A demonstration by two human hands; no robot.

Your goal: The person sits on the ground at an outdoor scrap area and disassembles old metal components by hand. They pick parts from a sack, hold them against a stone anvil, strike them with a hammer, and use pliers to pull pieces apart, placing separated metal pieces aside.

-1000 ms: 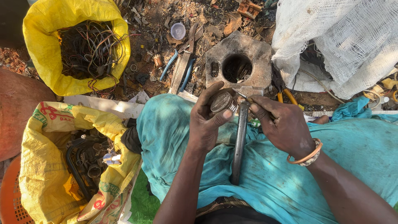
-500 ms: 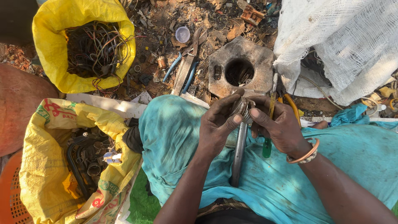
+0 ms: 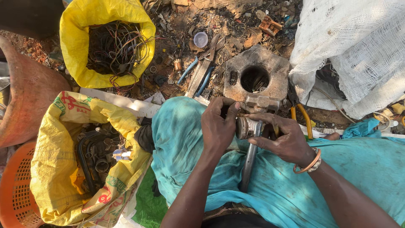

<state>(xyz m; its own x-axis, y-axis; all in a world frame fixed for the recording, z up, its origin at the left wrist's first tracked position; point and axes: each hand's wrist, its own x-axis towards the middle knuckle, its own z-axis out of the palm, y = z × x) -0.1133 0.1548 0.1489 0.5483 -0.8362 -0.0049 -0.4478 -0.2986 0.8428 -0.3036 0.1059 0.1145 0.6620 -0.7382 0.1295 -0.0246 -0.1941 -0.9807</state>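
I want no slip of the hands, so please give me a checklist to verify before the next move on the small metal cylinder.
1. Left hand grips the cylinder: ok, fingers wrap its near end.
2. Right hand steadies the part: ok, fingers lie beside the cylinder.
3. Hammer at hand: ok, handle lies on the lap, head near the metal block.
4. Pliers within reach: ok, yellow handles lie just beyond the right hand.
5. Block hole free: cannot tell, something dark lies inside.
6. Cylinder condition: cannot tell, mostly hidden by fingers.
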